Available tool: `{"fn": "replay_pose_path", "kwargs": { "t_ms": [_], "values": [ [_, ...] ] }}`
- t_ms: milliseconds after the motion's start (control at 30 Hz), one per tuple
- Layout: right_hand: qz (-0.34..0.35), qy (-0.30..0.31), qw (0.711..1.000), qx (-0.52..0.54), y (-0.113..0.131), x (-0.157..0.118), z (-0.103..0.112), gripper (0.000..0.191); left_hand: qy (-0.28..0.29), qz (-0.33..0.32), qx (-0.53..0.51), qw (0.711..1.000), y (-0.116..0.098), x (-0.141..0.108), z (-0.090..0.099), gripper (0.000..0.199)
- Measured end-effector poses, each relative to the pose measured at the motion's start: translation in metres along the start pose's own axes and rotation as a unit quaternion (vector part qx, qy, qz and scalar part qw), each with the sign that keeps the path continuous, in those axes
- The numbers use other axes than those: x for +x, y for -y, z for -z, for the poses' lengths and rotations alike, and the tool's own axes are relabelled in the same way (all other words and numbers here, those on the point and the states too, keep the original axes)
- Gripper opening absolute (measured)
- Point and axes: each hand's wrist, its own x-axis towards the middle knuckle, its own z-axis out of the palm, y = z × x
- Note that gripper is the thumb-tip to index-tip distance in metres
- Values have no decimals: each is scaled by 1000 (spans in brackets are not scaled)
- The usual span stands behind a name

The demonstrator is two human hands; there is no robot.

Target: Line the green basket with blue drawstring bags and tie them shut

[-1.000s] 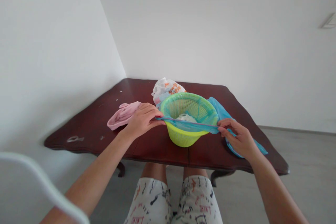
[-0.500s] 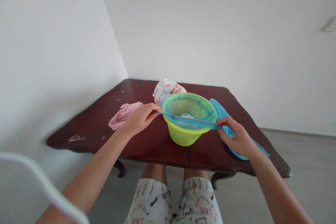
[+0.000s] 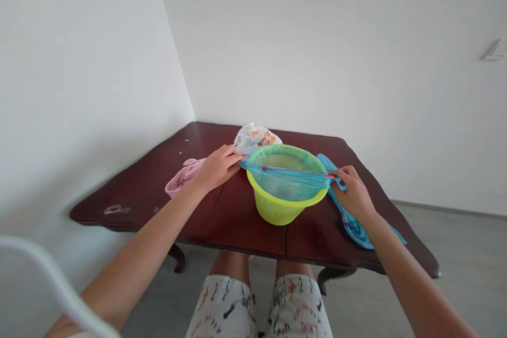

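I record a blue plastic drawstring bag (image 3: 287, 182) stretched taut across the near side of a lime-green plastic basket (image 3: 277, 210), which stands upright near the middle of the dark red wooden tabletop (image 3: 237, 235). The left hand (image 3: 219, 168) pinches the bag's pink-trimmed hem at the basket's left rim. The right hand (image 3: 352, 193) pinches the same hem at the right rim, with its fingers curled. The slack end of the bag lies on the tabletop to the right of the basket. A pink cloth (image 3: 185, 175) lies partly beneath the left hand's wrist side, and a white plastic bag with orange print (image 3: 257, 137) sits just beyond the basket.
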Motion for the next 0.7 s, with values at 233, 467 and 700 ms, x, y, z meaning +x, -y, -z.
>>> {"fn": "replay_pose_path", "kwargs": {
  "t_ms": [233,467,700],
  "values": [
    [-131,8,975,181,0,17,-17,24,-68,137,-43,987,8,17,-19,22],
    [-127,-27,954,271,6,36,-26,46,-125,201,-247,940,14,30,-40,37],
    [-106,-86,938,318,24,30,-7,43,-179,184,-296,920,7,24,-30,43]
  ]
}}
